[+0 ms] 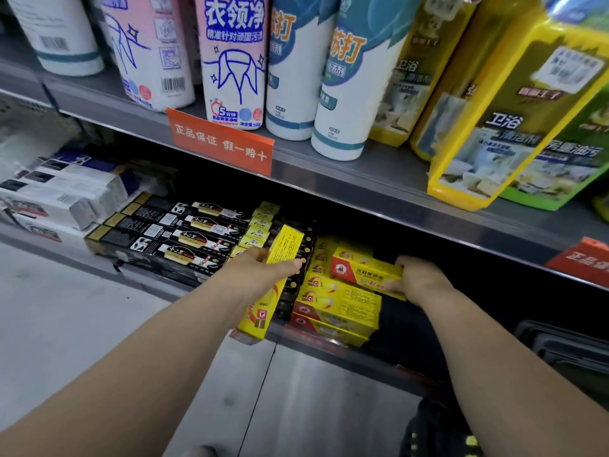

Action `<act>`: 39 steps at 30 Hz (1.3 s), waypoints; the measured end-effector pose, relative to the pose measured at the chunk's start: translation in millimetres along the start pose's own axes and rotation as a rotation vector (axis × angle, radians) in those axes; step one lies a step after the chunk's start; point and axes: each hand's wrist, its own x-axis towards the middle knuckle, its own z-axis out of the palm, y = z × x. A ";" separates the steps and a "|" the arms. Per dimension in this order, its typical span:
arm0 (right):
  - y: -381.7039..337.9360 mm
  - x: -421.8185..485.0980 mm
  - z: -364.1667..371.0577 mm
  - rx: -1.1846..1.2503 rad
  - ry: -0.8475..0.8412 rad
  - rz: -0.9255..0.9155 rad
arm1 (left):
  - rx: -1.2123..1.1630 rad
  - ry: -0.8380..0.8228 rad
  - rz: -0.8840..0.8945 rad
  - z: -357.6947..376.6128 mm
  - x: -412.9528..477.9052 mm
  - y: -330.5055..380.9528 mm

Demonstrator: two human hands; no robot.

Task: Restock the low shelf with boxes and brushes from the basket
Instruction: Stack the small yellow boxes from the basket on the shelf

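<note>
Left hand [263,268], arm extended, grips an upright yellow box [280,255] on the low shelf [329,344]. Right hand [420,278] grips a flat yellow-and-red box [362,268] atop the stack [336,311].

The low shelf [379,361] lies beneath the upper shelf [362,183], which carries bottles [230,61] at left and pouches [494,127] at right. On the low shelf, long boxes [171,239] lie left of a box stack [336,311]. Between them, the left hand [263,268] holds a tilted box [285,249]. The right hand [418,278] grips the top box [365,270] on the stack.
</note>
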 end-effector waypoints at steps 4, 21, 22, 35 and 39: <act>-7.6 0.6 16.9 0.151 -0.164 -0.070 | 0.051 0.030 -0.018 0.9 2.1 -0.2; -69.7 -48.7 -4.9 0.289 0.164 -0.782 | 0.330 -0.052 0.200 7.0 4.4 0.8; -73.2 -50.9 -5.0 0.313 0.170 -0.826 | 0.369 -0.085 0.232 8.6 3.8 1.5; -8.6 22.3 5.6 0.216 0.040 -0.002 | 0.733 -0.029 0.438 13.9 8.7 -0.8; -10.8 33.0 32.0 0.191 -0.118 -0.060 | 0.760 -0.039 0.445 16.8 12.5 -2.5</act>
